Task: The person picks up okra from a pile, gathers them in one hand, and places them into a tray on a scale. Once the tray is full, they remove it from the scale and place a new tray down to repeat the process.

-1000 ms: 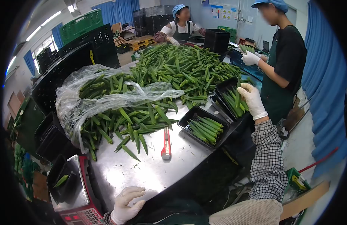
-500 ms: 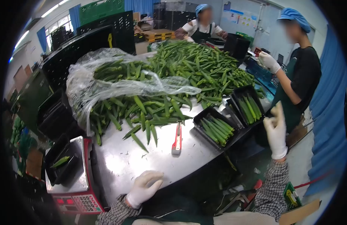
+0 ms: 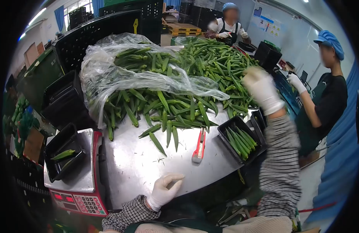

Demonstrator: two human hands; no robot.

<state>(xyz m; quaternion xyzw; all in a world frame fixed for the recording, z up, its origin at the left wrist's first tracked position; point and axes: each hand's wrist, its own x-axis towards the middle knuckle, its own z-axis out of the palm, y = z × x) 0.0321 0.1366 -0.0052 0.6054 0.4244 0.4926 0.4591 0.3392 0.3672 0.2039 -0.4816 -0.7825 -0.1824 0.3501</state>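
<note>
My left hand [image 3: 166,190], in a white glove, rests at the near edge of the metal table, fingers stretched and thumb apart, holding nothing. My right hand [image 3: 261,86], also gloved, is reached forward over the right side of the okra pile [image 3: 210,64]. Motion smears its fingers, so what they hold, if anything, cannot be made out. Below that arm a black tray of okra [image 3: 241,141] sits at the table's right edge, its pods lined up. Another black tray [image 3: 259,118] behind it is mostly hidden by my sleeve. A red utility knife [image 3: 199,145] lies between my hands.
A clear plastic bag [image 3: 148,79] partly covers the okra. At left, a red scale [image 3: 80,194] carries a black tray [image 3: 65,155] with a few pods. Stacked black trays [image 3: 67,99] stand behind it. One co-worker [image 3: 323,93] stands at right, another [image 3: 228,27] at the back.
My right hand has swung forward and left from beside the trays to above the okra, its arm now covering the rear tray. The view has shifted; my left hand stays at the table edge.
</note>
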